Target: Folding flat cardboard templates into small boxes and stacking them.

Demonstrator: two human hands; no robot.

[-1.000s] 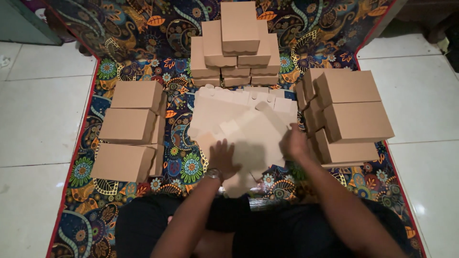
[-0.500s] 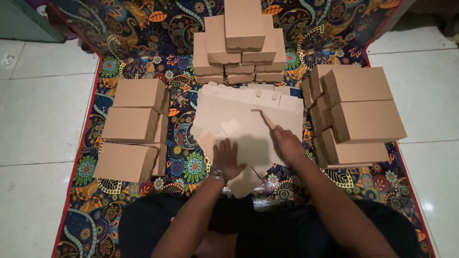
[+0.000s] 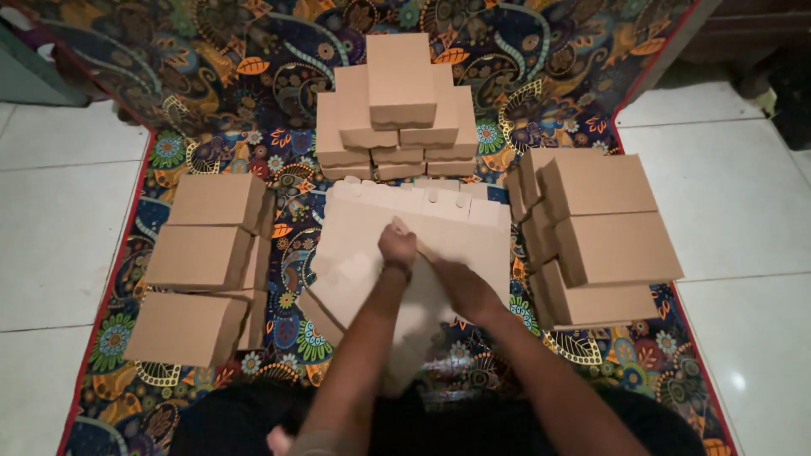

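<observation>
Flat box blanks (image 3: pixel 439 228): a loose pile of unfolded tan cardboard sheets, die-cut with tabs along the far edge, lying at the middle of the patterned mat (image 3: pixel 253 51). Judged light, thin and springy; stiff enough to slide as a sheet, apt to crease if bent off a score line. Smooth faces, so sheets will likely slip over one another. Best taken at an outer edge or a tab, thumb over and fingers under, to part one from the pile.

Left hand (image 3: pixel 397 247): on top of the pile toward its far edge, fingers curled down onto a sheet; whether it pinches an edge or only presses, I cannot tell.

Right hand (image 3: pixel 467 291): laid flat on the pile just beside the left, fingers together and pointing toward the left hand, palm down, pinching nothing visible.

Made-up boxes, left stack (image 3: pixel 203 262): closed tan boxes in a row along the mat's left edge, near the pile.

Made-up boxes, far stack (image 3: pixel 397 93): piled in tiers at the far side, just beyond the tabs.

Made-up boxes, right stack (image 3: pixel 604 245): tall and leaning slightly, just beside the pile's right edge; the closest obstacle to a swinging sheet or elbow.

White tiled floor (image 3: pixel 743 211): on both sides of the mat.
</observation>
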